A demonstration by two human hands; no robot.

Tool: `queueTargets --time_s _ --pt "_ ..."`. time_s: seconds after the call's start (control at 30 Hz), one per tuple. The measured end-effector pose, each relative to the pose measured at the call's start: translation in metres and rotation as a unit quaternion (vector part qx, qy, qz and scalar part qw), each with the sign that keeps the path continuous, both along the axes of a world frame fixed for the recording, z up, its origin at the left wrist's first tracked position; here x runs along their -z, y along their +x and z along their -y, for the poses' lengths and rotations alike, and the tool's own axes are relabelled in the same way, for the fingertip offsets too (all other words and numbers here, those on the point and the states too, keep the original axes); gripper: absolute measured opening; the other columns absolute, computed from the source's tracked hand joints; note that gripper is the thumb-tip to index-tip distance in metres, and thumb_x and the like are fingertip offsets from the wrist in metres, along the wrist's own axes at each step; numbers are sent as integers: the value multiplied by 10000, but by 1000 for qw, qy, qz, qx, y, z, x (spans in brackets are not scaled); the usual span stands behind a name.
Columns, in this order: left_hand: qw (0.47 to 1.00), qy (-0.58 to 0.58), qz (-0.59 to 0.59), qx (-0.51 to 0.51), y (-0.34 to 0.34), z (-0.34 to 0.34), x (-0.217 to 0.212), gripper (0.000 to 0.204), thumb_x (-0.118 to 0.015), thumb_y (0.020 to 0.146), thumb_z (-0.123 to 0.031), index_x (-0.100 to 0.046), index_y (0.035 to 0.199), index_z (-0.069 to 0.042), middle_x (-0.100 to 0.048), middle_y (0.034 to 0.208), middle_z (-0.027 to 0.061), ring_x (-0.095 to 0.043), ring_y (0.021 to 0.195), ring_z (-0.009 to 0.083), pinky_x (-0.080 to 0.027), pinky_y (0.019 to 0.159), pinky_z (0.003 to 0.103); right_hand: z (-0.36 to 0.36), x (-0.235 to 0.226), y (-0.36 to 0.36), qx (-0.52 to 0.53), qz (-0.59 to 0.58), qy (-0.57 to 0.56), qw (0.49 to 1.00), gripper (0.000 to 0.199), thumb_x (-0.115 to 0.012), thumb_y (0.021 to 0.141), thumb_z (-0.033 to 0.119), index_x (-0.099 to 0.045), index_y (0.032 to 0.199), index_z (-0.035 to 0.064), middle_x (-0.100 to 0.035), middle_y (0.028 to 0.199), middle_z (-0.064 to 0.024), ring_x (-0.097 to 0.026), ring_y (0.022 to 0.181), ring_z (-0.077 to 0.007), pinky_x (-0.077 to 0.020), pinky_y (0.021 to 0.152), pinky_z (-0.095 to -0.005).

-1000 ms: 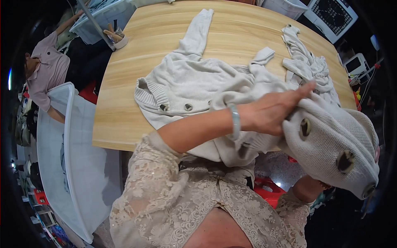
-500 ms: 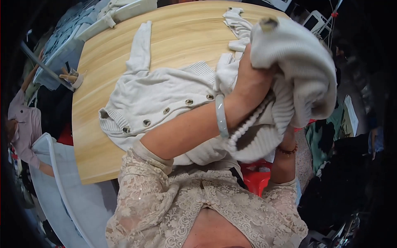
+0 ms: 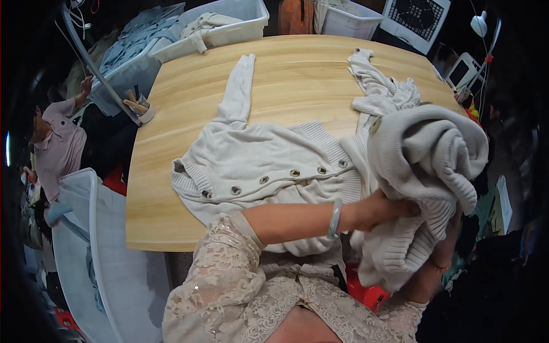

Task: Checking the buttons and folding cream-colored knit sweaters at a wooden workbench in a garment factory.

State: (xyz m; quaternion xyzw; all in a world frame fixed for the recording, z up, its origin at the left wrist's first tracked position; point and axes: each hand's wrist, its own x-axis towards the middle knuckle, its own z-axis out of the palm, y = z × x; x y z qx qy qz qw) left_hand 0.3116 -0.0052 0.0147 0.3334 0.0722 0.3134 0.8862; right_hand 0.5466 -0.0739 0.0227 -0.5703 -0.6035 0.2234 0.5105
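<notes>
Head view: smooth wood-grain tabletop (image 3: 177,103); pale ribbed-edge cardigan (image 3: 246,150) spread on it; bunched knit garment (image 3: 423,146), rolled, ribbed, at near right corner; left hand (image 3: 389,210) clutching its folds; right hand hidden behind, grip untellable; round buttons (image 3: 264,179) down cardigan.

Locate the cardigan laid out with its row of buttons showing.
In the head view, the cardigan lies spread on the wooden table, near its middle, just left of the bundled knit garment.
</notes>
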Motion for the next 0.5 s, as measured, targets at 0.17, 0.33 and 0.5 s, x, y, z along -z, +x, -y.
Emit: queueTargets --time_s 0.17,0.33,0.5 --pt "985 -123 45 111 5 35 14 511 -683 924 -210 -496 1370 -43 -617 1272 75 -605 1151 183 -499 1000 334 -7 -40 -14 -56 -72 -137 986 480 -688 798 111 -556 1228 -56 -642 1148 -108 -608 1006 -154 -484 887 -305" --pt "972 -187 -17 140 -8 30 35 564 -630 976 -321 -428 1434 -62 -593 1335 77 -641 1122 193 -532 966 352 -49 -43 -25 -173 42 -272 946 224 -700 846 140 -691 944 -61 -687 833 -7 -578 749 -57 -475 655 -236" --pt "974 -164 -103 118 -25 27 55 676 -633 963 -403 -365 1488 -72 -516 1435 64 -564 1240 176 -491 1019 347 -77 -13 -33 -227 -17 -281 932 220 -712 905 180 -715 969 -31 -692 809 7 -579 681 -47 -471 593 -222"
